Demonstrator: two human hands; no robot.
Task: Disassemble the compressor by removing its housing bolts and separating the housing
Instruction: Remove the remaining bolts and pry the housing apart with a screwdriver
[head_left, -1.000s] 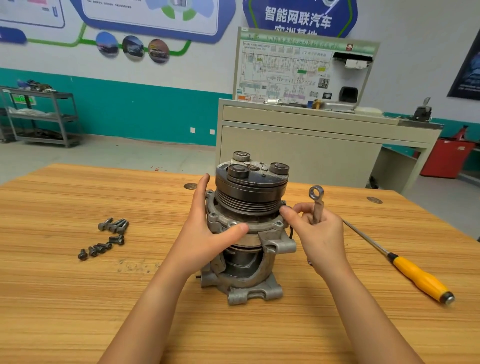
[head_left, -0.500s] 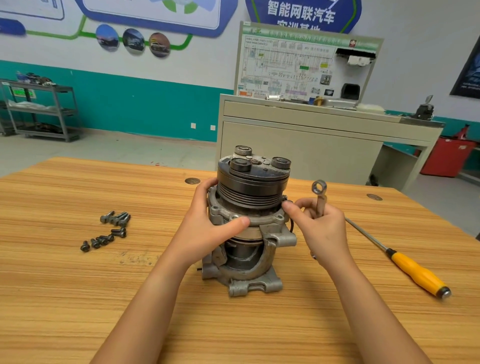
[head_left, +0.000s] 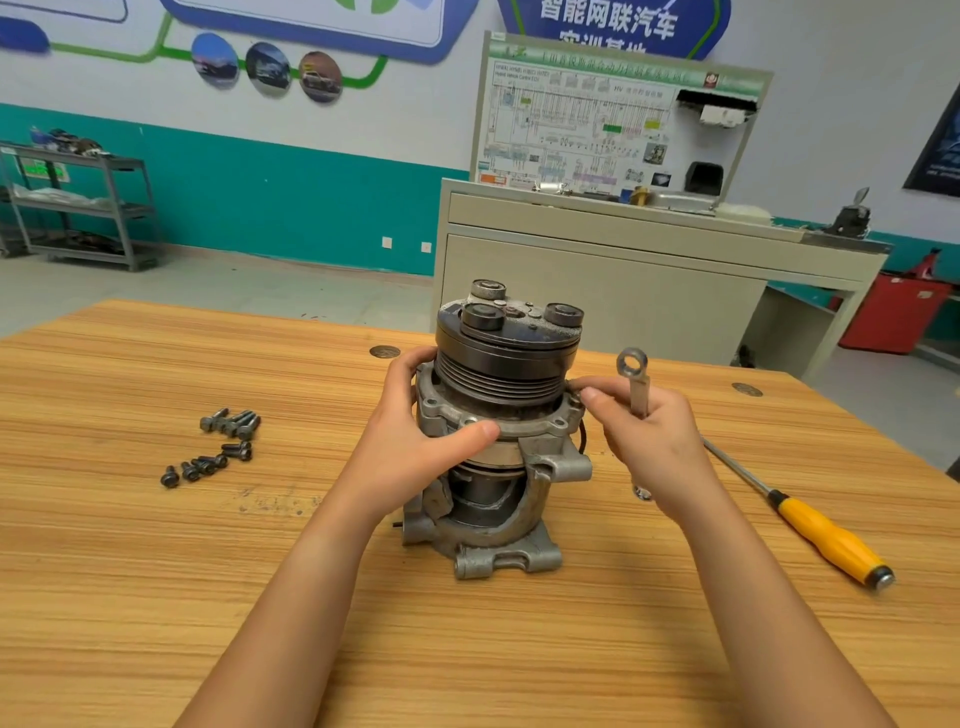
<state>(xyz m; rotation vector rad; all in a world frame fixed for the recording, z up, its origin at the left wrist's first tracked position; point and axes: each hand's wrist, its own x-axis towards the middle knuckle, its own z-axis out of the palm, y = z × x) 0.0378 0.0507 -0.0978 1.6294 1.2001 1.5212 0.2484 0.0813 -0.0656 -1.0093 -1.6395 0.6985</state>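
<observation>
Left hand grips compressor housing. Right hand holds wrench, fingertips touching housing rim. Bolts lie loose on table.

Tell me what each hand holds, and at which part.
The left hand grips the compressor round its upper housing flange. The right hand holds a ring spanner by its shank, the ring end sticking up.

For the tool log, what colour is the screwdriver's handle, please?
The long steel screwdriver's plastic handle is yellow-orange; the head view shows it.
</observation>
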